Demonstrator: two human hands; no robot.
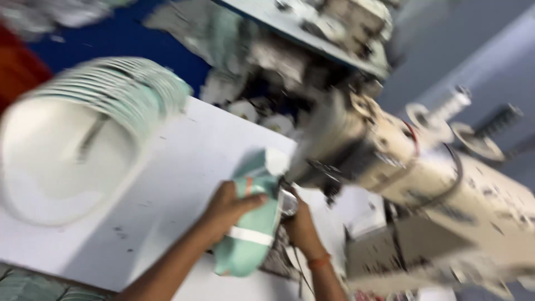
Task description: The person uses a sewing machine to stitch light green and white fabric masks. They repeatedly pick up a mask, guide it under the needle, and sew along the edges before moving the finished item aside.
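1 head-worn camera looks down, tilted and close, over the white table [184, 167] and sewing machine [423, 167].

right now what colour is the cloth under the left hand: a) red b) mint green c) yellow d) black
b, the left hand presses a mint green cloth with a white band on the white table, beside the sewing machine.

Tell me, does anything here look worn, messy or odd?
The cream industrial sewing machine looks scuffed and stained. Dark specks dot the white table. The mint-green fabric piece under both hands is bunched. Blur hides finer detail.
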